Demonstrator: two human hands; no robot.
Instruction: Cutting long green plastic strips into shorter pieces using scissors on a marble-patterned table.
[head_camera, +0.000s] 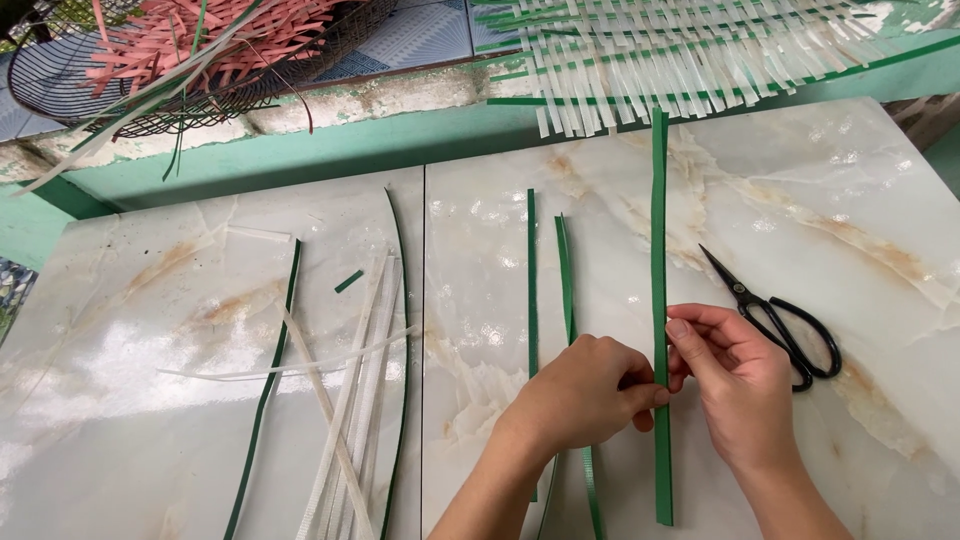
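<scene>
Both hands (660, 385) pinch green strip (659, 230), fingertips meeting.

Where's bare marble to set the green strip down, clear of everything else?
Free: the far-right marble beyond the scissors, and the left slab's near-left corner outside the thin green strip. Crowded: the white strips and around both hands, left hand and right hand, pinching the wide green strip.
</scene>
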